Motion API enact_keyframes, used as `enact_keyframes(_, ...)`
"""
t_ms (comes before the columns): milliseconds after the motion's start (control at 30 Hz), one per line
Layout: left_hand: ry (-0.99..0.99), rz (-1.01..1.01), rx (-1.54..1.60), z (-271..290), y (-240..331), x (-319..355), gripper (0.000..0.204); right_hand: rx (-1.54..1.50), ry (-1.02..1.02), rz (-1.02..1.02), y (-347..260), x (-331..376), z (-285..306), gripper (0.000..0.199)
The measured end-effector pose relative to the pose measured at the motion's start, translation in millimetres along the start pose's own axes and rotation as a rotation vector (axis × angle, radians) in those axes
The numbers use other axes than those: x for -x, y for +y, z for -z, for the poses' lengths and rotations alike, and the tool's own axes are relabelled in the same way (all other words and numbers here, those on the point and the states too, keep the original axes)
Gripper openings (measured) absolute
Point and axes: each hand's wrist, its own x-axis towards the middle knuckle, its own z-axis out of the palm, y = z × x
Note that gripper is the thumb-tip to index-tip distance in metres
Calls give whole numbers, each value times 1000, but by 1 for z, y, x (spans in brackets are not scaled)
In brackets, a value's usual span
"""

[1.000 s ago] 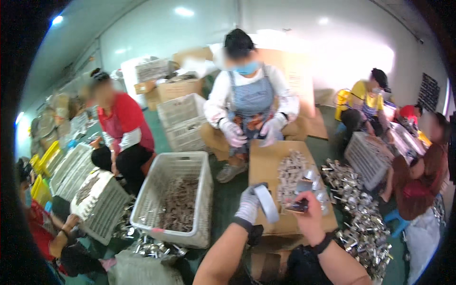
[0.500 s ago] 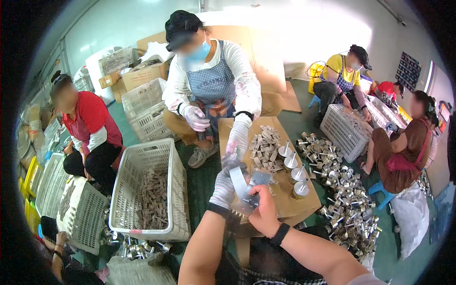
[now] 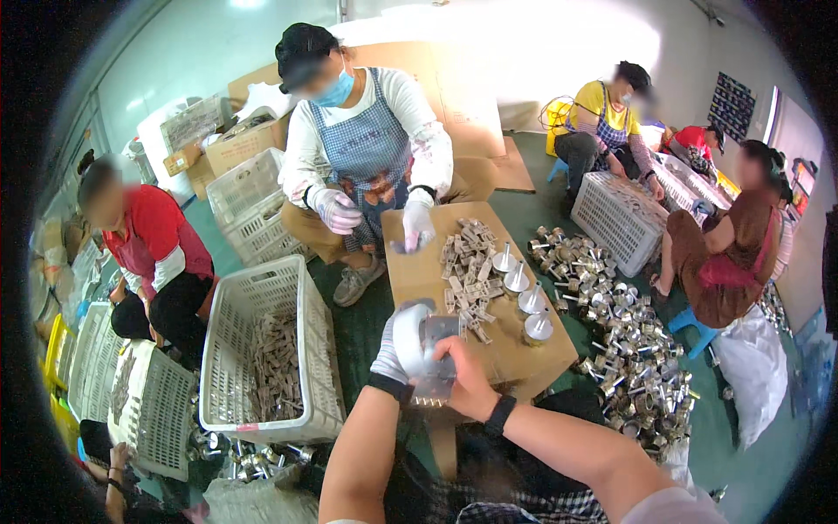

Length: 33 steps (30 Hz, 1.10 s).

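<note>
In front of me, above the near edge of a cardboard-topped work surface (image 3: 419, 279), both my hands hold what looks like a tape dispenser (image 3: 410, 341). It has a wide pale ring like a roll of tape, a grey metal plate and a toothed lower edge. My left hand (image 3: 387, 356), in a grey-white glove, grips the ring's left side. My right hand (image 3: 467, 380), bare, has its fingers closed on the plate's right side. Beyond lie a pile of small flat metal pieces (image 3: 471, 266) and several round metal parts with upright stems (image 3: 539, 327).
Across the surface sits a co-worker (image 3: 367, 140) in gloves and a checked apron. A white crate (image 3: 327, 367) of metal pieces stands at left. Shiny metal parts (image 3: 628, 358) are heaped on the floor at right. Other people sit on both sides.
The co-worker's gloved hand has drawn back from my left hand, toward the far edge of the surface. The dispenser has turned a little in my hands, and the whole view has shifted slightly.
</note>
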Motion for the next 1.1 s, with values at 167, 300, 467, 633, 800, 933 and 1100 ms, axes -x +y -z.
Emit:
enact_keyframes(167,-133,95,65,-9,-3,50,23,-253,-33,-129,-23,43,-15,43)
enact_keyframes(300,6,811,1332,-11,59,78,12,-296,0,-194,-44,97,-8,43)
enact_keyframes(467,28,1370,1879,-12,69,131,18,-347,-16,-259,-63,154,-16,41)
enact_keyframes(633,49,1554,1735,-9,70,141,18,-428,-3,-403,-60,166,-22,38)
enact_keyframes(800,12,1486,1688,-24,34,152,19,-346,18,-421,-48,165,-31,34)
enact_keyframes(933,-64,1490,1810,-29,35,147,22,-338,66,-496,-38,167,-29,35)
enact_keyframes(1100,-139,1440,1822,-41,19,158,25,-361,64,-569,-42,160,-21,36)
